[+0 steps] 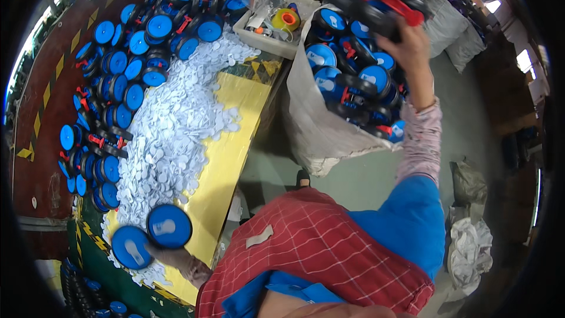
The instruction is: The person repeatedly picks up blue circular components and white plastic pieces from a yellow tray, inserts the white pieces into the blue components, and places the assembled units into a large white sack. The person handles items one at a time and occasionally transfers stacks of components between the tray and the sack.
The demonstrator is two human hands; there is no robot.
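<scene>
My right hand is raised over the far side of a white woven sack. It grips a black wheel set by its red middle part; the wheels are blurred. Inside the sack lie several wheel sets with blue discs, black rims and red parts, some with pale stickers. At the lower left, my left hand holds another wheel set, its two blue discs facing up with a pale sticker on each. Its fingertips are partly hidden behind the discs. Beneath it spreads a heap of small white stickers.
Along the table's left side, several wheel sets are piled. Yellow sheeting covers the table's near edge. A pale bin with tape rolls and odds and ends stands at the back. Crumpled bags lie on the floor at right.
</scene>
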